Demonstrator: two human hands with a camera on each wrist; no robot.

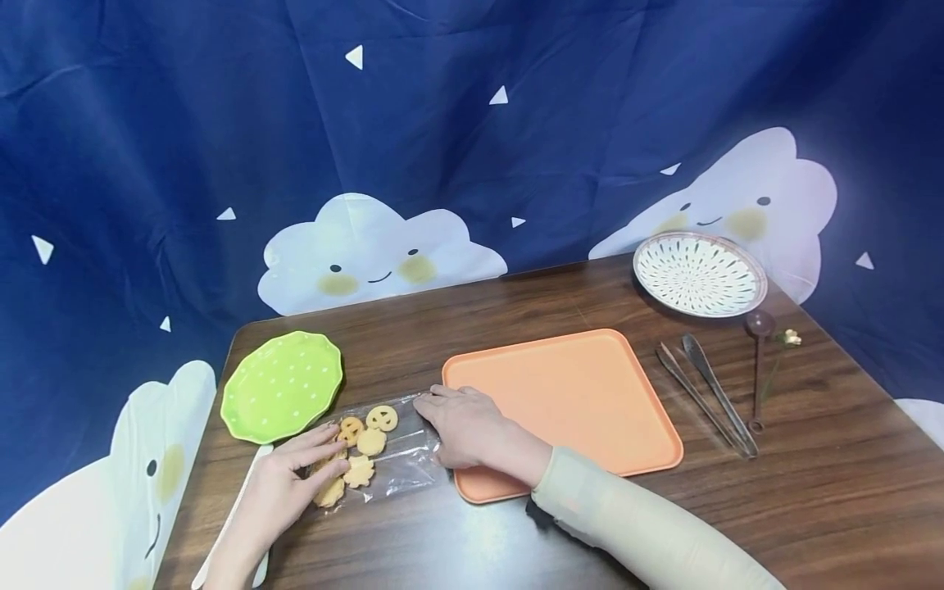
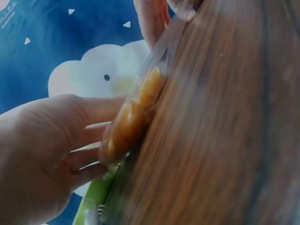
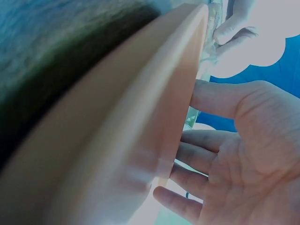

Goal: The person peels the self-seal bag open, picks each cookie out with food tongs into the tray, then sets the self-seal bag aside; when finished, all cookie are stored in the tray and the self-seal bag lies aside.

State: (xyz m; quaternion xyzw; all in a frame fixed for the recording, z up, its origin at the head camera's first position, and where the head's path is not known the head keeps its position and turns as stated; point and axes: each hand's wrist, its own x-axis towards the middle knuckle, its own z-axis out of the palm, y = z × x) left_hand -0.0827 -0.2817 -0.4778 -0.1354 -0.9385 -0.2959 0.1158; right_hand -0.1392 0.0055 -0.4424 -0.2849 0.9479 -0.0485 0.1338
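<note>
Both hands flat, left hand (image 1: 283, 483), right hand (image 1: 466, 426), pressing crinkly clear bag (image 1: 401, 459), shaped biscuits (image 1: 365, 447)

Looks like a staged home tabletop setup tbh. A dark wood table (image 1: 811, 492) fills the lower frame, and a navy cloud-print backdrop (image 1: 221, 123) hangs across the top.

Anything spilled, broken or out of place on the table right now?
Nothing stands out. The cookies are all inside the clear bag, which lies flat under both hands; the orange tray and green plate sit level.
</note>
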